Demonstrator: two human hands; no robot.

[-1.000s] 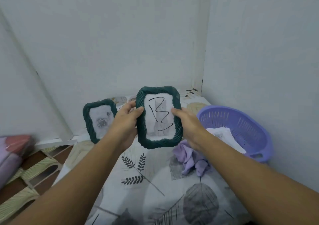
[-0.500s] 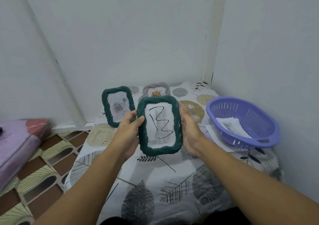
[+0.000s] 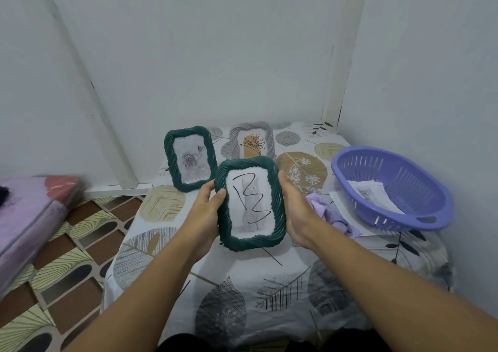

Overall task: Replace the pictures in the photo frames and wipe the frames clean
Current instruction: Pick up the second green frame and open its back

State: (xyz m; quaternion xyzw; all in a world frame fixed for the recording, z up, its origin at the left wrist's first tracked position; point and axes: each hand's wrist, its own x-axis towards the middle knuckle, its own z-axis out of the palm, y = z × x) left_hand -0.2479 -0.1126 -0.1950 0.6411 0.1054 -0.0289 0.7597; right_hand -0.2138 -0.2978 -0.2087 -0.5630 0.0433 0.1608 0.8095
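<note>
Both hands hold one dark green photo frame (image 3: 250,203) upright above a table (image 3: 242,284) covered in a leaf-print cloth. The left hand (image 3: 203,211) grips the frame's left edge, thumb curled onto the front rim; the right hand (image 3: 295,211) grasps the right edge, its fingers hidden behind the frame. The picture in this frame shows a grey kitten with a black scribble drawn across it. Just behind it to the left, a second green frame (image 3: 190,158) stands on the table with a rose picture inside. Farther back, a pale lilac frame (image 3: 252,141) stands with a plant drawing in it. A purple cloth (image 3: 331,214) lies crumpled on the table near the right wrist. To the right sits a purple basket (image 3: 404,168) holding a loose kitten print (image 3: 373,196).
</note>
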